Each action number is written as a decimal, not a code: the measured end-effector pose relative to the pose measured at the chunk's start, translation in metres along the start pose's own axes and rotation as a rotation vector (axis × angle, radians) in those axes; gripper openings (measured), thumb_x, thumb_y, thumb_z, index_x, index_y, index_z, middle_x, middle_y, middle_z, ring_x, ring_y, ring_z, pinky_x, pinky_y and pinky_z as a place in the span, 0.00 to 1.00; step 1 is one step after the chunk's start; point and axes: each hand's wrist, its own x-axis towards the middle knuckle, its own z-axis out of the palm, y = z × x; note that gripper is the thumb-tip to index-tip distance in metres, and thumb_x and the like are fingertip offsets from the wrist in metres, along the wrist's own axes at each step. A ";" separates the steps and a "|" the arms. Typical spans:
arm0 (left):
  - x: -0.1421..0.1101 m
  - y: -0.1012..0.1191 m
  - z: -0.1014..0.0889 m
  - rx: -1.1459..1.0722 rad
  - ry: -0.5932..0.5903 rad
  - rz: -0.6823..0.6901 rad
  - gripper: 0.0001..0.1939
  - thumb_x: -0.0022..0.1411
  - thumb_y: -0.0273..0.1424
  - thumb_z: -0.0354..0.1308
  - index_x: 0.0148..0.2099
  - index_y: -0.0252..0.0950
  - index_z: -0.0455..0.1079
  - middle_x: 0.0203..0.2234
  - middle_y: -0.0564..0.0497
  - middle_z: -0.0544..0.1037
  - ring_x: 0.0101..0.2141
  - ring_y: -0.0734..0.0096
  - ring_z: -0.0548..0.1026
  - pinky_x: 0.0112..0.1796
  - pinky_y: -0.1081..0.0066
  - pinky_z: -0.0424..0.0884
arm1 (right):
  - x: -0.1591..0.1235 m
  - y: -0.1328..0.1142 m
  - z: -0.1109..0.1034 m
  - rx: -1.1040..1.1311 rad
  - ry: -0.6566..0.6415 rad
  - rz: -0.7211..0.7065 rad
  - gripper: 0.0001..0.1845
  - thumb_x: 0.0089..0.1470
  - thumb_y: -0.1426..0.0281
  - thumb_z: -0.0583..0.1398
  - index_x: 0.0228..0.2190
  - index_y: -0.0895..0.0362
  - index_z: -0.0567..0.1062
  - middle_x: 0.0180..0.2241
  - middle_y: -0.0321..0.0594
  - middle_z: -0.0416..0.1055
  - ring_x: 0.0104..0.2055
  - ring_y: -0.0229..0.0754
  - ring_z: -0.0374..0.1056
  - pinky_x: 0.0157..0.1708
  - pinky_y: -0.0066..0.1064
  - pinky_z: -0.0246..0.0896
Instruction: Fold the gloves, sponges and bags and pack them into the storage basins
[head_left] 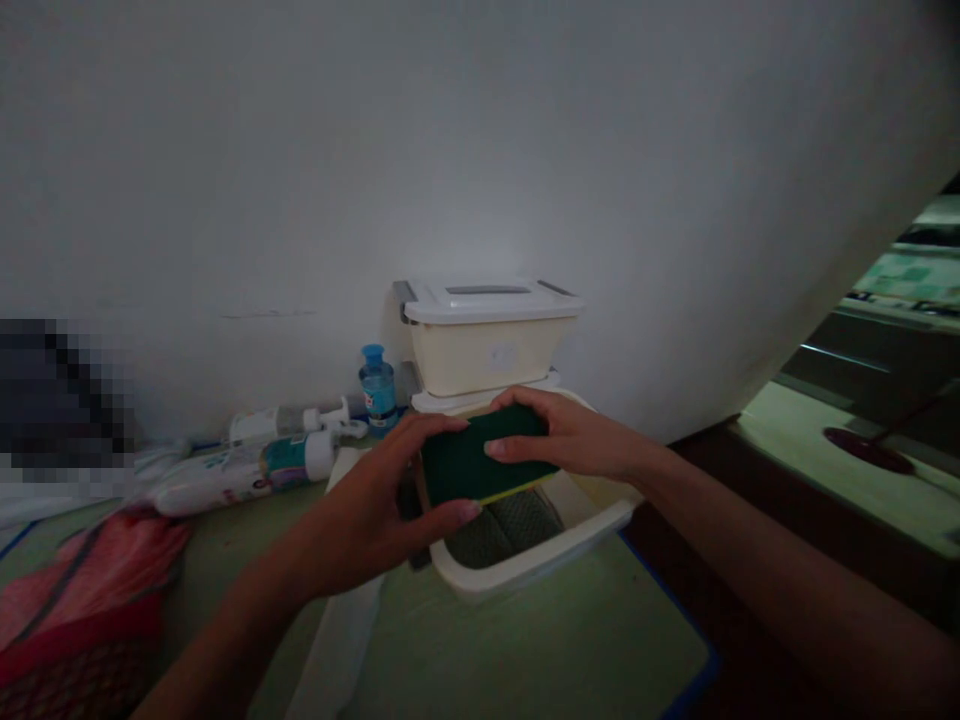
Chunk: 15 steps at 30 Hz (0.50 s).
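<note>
We hold a green pad (457, 470) between both hands, over the open tub (517, 572). Its long axis runs left to right, the right end slightly farther from us. Our left hand (367, 505) spans the left end, fingers at the far edge and thumb at the near corner; our right hand (581, 437) grips the right end, thumb across the green face. Neither hand is nearer, as both touch it. A thin yellow edge shows on our side, and grey-green textured material (517, 525) lies inside the tub beneath.

The lidded box (487, 355) bounds the far side, with a blue bottle (378, 392) to its left. The tub's rim curves around in front, and the table (525, 645) ends to the right at a blue edge. Room for moving seems to lie upward and toward us.
</note>
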 end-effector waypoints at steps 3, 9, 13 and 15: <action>0.016 -0.003 -0.007 -0.087 -0.070 -0.065 0.31 0.56 0.40 0.61 0.58 0.46 0.52 0.54 0.48 0.64 0.50 0.60 0.69 0.47 0.62 0.71 | 0.006 0.004 -0.006 -0.073 0.053 -0.013 0.20 0.49 0.53 0.61 0.37 0.55 0.67 0.28 0.32 0.64 0.27 0.34 0.62 0.23 0.24 0.55; 0.033 -0.013 -0.006 -0.155 -0.080 -0.124 0.31 0.52 0.37 0.65 0.55 0.44 0.56 0.50 0.48 0.68 0.49 0.60 0.71 0.49 0.59 0.70 | 0.012 0.014 -0.019 -0.237 0.008 -0.049 0.22 0.48 0.51 0.61 0.35 0.56 0.66 0.32 0.36 0.67 0.31 0.37 0.64 0.26 0.27 0.58; 0.034 -0.017 0.000 -0.211 -0.078 -0.109 0.29 0.54 0.32 0.63 0.55 0.45 0.55 0.51 0.48 0.69 0.50 0.62 0.71 0.48 0.61 0.71 | 0.016 0.019 -0.020 -0.230 -0.040 -0.061 0.24 0.47 0.51 0.62 0.37 0.56 0.65 0.34 0.37 0.69 0.33 0.38 0.66 0.27 0.28 0.61; 0.035 -0.015 0.004 -0.173 -0.026 -0.075 0.29 0.54 0.32 0.63 0.56 0.43 0.55 0.52 0.47 0.69 0.50 0.61 0.71 0.47 0.60 0.71 | 0.018 0.017 -0.021 -0.186 -0.096 -0.068 0.28 0.49 0.53 0.62 0.46 0.55 0.62 0.36 0.38 0.70 0.33 0.39 0.68 0.27 0.28 0.62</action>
